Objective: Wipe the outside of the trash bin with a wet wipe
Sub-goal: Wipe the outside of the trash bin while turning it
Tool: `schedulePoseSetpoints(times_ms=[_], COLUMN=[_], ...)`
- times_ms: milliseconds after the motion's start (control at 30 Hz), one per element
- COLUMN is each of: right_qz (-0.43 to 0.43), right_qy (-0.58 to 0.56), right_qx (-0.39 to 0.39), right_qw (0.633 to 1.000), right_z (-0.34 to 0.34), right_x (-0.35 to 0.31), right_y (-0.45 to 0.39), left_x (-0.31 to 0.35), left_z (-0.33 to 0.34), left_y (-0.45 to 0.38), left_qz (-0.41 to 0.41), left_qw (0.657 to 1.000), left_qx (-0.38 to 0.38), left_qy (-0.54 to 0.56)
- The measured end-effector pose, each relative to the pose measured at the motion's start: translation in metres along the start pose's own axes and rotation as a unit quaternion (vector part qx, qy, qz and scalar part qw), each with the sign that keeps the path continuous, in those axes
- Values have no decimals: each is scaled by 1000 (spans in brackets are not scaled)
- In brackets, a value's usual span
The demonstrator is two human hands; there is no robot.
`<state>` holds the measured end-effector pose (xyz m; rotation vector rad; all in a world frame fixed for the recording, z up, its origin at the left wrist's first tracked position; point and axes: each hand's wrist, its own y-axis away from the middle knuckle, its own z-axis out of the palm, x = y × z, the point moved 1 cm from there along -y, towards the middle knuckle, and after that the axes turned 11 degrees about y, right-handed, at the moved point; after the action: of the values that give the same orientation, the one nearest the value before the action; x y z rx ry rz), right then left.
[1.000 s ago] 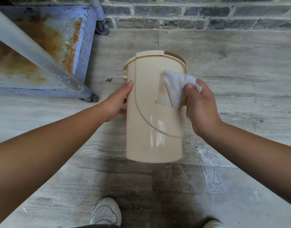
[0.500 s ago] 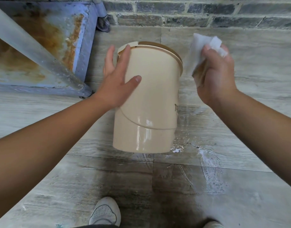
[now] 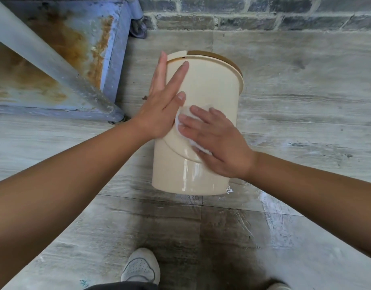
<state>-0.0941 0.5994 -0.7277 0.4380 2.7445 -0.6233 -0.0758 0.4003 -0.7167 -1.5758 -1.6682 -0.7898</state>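
A cream plastic trash bin (image 3: 213,88) with a brown lid stands on the tiled floor, tilted slightly away from me. My left hand (image 3: 162,105) lies flat against its left side, fingers spread and pointing up toward the rim. My right hand (image 3: 219,141) presses a white wet wipe (image 3: 186,114) flat against the bin's front, at mid height. Most of the wipe is hidden under my palm and fingers; only its edges show.
A rusty blue metal frame (image 3: 115,59) with a grey slanted pole (image 3: 54,65) stands close to the bin's left. A grey brick wall (image 3: 264,17) runs behind. My white shoe (image 3: 141,266) is on the floor below the bin. Wet streaks (image 3: 272,206) mark the tiles at right.
My right hand came down from beside the bin's rim and now presses the wipe on the bin's front. My left hand stayed flat on the bin's left side.
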Motion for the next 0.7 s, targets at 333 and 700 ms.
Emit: schedulePoseSetpoints(times_ms=[333,700], right_qz=[-169,466], right_qy=[-35,-578], right_qx=[-100,87], right_qw=[980,664], right_z=[13,-26], right_x=[-49,-11], right_y=[59,46], left_x=[-18,-31], left_z=[-12,-37], left_y=[9,17], left_qz=[-65,-211], left_qw=[998,965], left_qx=[5,136], left_qy=[24,82])
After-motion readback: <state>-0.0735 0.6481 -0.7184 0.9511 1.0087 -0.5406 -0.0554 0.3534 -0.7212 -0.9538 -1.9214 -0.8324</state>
